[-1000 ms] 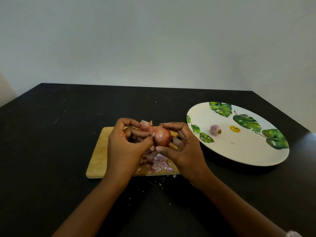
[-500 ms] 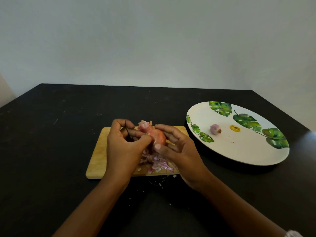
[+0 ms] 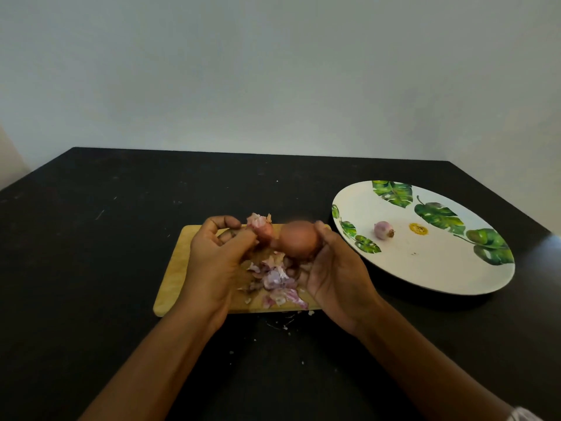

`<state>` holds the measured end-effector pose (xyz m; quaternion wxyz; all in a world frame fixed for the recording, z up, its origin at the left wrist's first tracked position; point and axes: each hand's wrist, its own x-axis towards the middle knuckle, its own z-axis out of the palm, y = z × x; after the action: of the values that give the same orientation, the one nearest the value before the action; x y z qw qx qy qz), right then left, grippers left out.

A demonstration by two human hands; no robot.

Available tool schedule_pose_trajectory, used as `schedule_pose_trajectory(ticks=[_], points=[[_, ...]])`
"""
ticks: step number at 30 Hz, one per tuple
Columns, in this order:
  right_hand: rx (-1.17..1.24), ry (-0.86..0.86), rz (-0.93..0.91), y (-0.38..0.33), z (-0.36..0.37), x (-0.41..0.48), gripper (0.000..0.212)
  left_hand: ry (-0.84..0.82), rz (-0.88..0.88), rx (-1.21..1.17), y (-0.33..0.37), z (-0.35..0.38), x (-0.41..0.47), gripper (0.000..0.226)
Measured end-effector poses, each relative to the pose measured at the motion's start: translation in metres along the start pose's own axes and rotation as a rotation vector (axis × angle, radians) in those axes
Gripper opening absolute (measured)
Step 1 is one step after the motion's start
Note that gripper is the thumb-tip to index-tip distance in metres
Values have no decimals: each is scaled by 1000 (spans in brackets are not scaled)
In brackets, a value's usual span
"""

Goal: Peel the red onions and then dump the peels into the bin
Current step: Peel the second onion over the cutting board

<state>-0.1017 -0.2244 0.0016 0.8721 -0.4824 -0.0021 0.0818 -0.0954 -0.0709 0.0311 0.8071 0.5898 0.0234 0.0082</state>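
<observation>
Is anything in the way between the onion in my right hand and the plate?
Nothing visible. The right hand holds the onion over the right end of the cutting board, and only bare table lies between it and the plate. The left hand pinches a peel on the other side.

black table | on it: wooden cutting board, leaf-print plate, peel crumbs

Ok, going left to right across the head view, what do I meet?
Bare end of the wooden cutting board → left hand pinching a peel → red onion → right hand gripping it → small peeled onion on the leaf-print plate.
</observation>
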Motion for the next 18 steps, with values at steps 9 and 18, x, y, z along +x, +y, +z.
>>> schedule_pose_trajectory(ticks=[9, 18], points=[[85, 93, 58, 0, -5, 5, 54, 7, 397, 554, -6, -1, 0, 19], [-58, 26, 12, 7, -1, 5, 55, -46, 565, 578, -9, 5, -7, 30]])
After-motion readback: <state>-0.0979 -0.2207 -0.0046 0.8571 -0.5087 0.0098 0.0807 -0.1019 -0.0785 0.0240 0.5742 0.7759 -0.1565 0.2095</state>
